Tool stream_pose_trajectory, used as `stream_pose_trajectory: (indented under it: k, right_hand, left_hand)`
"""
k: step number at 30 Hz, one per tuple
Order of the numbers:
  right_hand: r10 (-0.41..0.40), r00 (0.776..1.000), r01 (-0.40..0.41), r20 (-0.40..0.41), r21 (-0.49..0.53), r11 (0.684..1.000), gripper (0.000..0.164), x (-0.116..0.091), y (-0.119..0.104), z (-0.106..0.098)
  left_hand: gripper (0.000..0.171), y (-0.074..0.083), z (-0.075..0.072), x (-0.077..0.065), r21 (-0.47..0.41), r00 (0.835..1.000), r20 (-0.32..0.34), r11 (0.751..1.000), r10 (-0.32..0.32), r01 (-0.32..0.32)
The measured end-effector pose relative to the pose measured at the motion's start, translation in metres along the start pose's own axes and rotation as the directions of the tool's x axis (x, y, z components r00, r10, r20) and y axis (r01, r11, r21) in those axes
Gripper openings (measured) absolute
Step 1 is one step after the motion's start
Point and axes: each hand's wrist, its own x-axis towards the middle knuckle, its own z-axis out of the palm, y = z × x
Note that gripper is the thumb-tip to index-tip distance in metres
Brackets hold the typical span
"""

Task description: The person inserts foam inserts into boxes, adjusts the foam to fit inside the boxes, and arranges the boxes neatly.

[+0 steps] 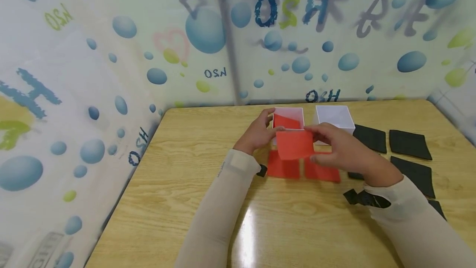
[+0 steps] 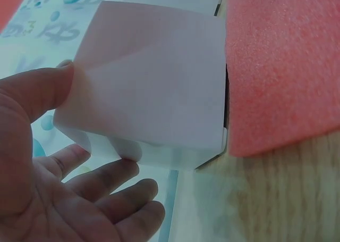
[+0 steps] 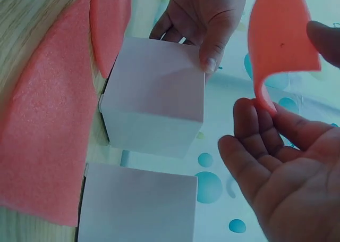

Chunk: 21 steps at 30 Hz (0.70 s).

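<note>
My left hand holds a small open-topped white box by its left side. In the left wrist view the thumb lies at the box's upper edge, and fingers touch its side. A red foam sheet shows inside. Just in front of the box, my right hand pinches another red foam sheet near its right edge; the right wrist view shows this sheet bent at one end. Two more red foam sheets lie flat on the table below, partly covered by the hands and the held sheet.
A second white box stands right of the first, its front partly behind my right hand. Several black sheets lie on the right of the wooden table, some partly behind my right arm. A patterned wall borders the table's back.
</note>
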Motion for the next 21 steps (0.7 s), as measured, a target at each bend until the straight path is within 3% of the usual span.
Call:
stream_pose_trajectory:
  k: [7,21]
  right_hand:
    - [0.026,0.998,-0.025,-0.05,0.011,1.0,0.076,0.012,0.001,-0.006]
    - [0.129,0.991,-0.135,-0.046,-0.188,0.973,0.081,0.052,0.007,-0.018]
  left_hand:
    - [0.075,0.0,-0.002,0.0,-0.027,1.0,0.016,1.0,0.011,-0.01]
    - [0.073,-0.003,-0.003,0.004,-0.057,0.999,0.034,0.998,0.015,-0.013]
